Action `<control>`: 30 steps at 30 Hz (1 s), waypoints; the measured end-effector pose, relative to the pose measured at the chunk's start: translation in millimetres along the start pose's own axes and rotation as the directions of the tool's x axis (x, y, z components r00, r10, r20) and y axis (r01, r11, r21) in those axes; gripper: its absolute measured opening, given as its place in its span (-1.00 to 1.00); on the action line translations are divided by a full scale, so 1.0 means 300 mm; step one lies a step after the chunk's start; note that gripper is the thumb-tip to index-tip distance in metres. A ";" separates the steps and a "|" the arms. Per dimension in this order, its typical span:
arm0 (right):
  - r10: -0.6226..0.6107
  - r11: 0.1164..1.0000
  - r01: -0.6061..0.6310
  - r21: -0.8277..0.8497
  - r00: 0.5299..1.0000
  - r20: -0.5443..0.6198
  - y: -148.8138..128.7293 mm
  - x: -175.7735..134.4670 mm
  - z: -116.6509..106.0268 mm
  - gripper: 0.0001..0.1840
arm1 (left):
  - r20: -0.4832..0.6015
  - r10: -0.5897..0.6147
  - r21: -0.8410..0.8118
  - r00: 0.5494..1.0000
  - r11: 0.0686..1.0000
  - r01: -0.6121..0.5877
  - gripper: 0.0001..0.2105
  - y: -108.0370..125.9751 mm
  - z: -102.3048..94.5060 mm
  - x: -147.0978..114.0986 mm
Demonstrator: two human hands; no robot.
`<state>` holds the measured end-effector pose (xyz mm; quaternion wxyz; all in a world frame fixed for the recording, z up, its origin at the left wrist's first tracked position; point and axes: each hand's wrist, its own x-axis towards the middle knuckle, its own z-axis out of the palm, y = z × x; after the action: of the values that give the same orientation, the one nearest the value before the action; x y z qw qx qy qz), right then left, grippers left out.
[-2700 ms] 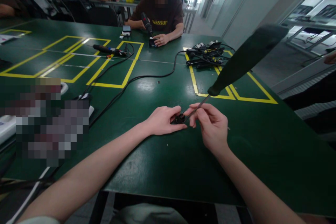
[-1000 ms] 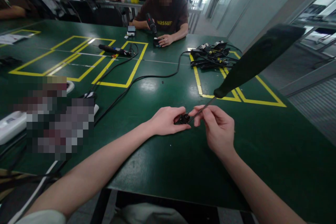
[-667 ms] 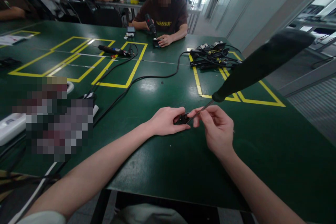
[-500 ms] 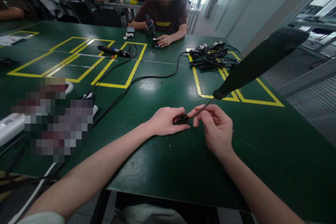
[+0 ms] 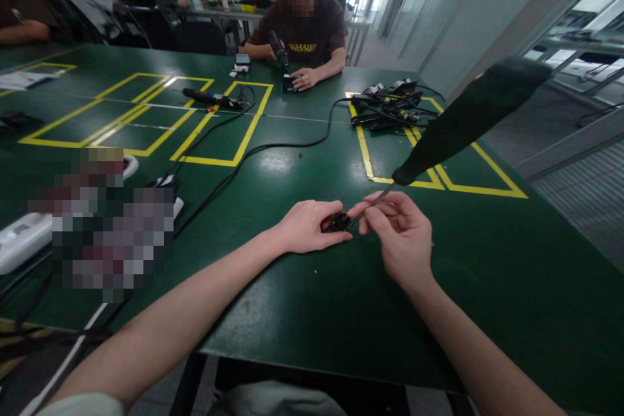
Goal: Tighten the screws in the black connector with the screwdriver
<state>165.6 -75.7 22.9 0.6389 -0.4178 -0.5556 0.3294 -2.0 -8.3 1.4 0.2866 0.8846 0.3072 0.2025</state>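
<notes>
**Pinch against pinch, mid-view**

Nearest me: the screwdriver, tilted, its handle up and to the right, its slim shaft running down to the left. The right hand pinches that shaft below the handle; I take this as favouring fine guidance over turning force. The left hand rests on the green table, thumb and fingers closed about two sides of a small black part. Bracing, I judge: with the surface under it, the part should not skid. It sits at the mouth of the left grip, just beside the right fingers. Whether the shaft touches it, I cannot tell. Farther off, well apart from both hands, a bundle of black cables lies across yellow tape. Beyond, a co-worker points a drill-like tool down at a dark object.
</notes>
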 end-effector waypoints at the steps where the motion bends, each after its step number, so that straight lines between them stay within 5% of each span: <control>1: -0.004 1.000 0.004 0.009 1.000 -0.014 0.000 0.000 0.002 -0.76 | -0.002 0.002 -0.006 1.000 1.000 -0.002 -0.65 0.000 0.000 -0.001; 30: -0.015 0.999 0.015 0.045 1.000 0.004 0.009 0.000 -0.004 -0.76 | -0.004 -0.009 -0.050 1.000 0.999 0.009 -0.66 -0.003 0.000 0.000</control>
<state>166.8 -74.8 20.4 0.6494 -0.3984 -0.5524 0.3381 -2.4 -7.8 0.9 0.3090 0.8753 0.3065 0.2109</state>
